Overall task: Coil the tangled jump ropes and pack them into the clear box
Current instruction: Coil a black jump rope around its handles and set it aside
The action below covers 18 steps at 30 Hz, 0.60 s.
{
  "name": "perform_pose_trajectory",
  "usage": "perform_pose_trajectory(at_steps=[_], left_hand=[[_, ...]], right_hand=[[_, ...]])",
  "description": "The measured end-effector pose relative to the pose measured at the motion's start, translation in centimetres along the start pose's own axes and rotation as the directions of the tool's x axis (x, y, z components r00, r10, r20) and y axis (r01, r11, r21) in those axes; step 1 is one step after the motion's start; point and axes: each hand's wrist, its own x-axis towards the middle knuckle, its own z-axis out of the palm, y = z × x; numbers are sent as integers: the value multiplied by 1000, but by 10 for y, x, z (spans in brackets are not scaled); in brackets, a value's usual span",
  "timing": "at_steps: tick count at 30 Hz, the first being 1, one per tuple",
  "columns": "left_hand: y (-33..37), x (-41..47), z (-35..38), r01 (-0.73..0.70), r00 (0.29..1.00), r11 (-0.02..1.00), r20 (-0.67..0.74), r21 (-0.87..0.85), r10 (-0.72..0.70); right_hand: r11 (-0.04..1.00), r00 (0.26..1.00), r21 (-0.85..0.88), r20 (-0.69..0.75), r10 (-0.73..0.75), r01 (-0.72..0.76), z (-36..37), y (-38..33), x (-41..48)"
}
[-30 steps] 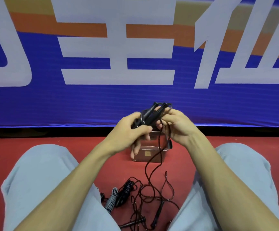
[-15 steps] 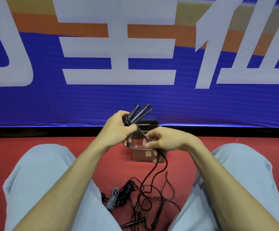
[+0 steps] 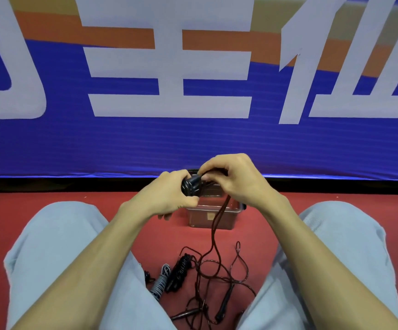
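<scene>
Jump rope (image 3: 215,225) is partway coiled. Its two black handles (image 3: 191,186) sit bunched in your left hand (image 3: 164,198), held above the clear box (image 3: 200,221). The thin cord drops in front of the box to the tangle (image 3: 207,279) on the floor between your knees.

What changed: half a second ago your right hand (image 3: 237,181) was low, drawing the cord away from the handles. Now it has swung back up over them, and the handles have turned to show their round butt ends to you. That reads as one more turn laid round the bundle. Most of the cord is still loose below, so I judge many turns remain before anything goes in the box.

Your left fingers are wrapped round the handles, thumb closed underneath. Your right fingers (image 3: 206,168) are curled down and seem to pinch the cord against the handle ends, though the contact itself is hidden.

The cord is thin, glossy and dark reddish-brown. It looks springy, holding open loops instead of lying flat, so expect it to spring loose if you slacken. The handles are matte black cylinders. In the tangle lie a grey coiled rope (image 3: 160,281), a ribbed black grip (image 3: 181,267) and slim tapered handles (image 3: 224,303). The box is hard, clear, rectangular plastic with a small square label, and the floor (image 3: 74,198) is flat matte red.
</scene>
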Motion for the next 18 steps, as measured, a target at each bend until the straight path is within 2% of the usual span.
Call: perform_pose_trajectory(at_steps=[5,7,9,11,13,16,18], left_hand=[[5,-4,-1,-29,999,997,22,78,27],[7,-6,1,-60,998,991,38,123,56],[9,-8,3,-91,995,988,61,124,84],[11,-9,4,-105,992,989,74,100,98],[12,-11,5,-116,991,990,79,83,109],[13,-10,5,-116,992,992,60,43,114],[13,-7,6,-98,994,993,54,72,94]], right_hand=[[999,994,21,-106,39,-37,0,7,1],[997,992,3,-106,72,-72,-2,9,1],[987,986,21,-22,163,-162,-5,12,0],[966,962,63,126,241,-251,-10,15,-3],[936,929,158,254,270,-315,-15,16,-5],[891,915,275,290,282,-361,-22,17,-5],[883,913,279,272,304,-377,-24,20,-5]])
